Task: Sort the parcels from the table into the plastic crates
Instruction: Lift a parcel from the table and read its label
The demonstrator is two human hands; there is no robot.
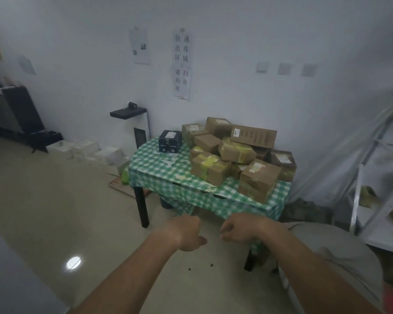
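Cardboard parcels [236, 155], most bound with yellow tape, are heaped on a bench [159, 171] draped in green-and-white checked cloth, well beyond both hands and slightly to their right. The heap is crowded toward the wall corner, probably dumped there for sorting. One dark blue box [170, 141] is set apart, ahead of the left hand. The left hand [187, 234] and right hand [238, 230] are held out side by side below the bench's near edge, fingers loosely curled, nothing gripped; they seem readied for a first reach. No plastic crates can be made out. White boxes [95, 150] are lined on the floor far beyond the left hand, and a metal shelf [372, 177] is seen past the right hand.
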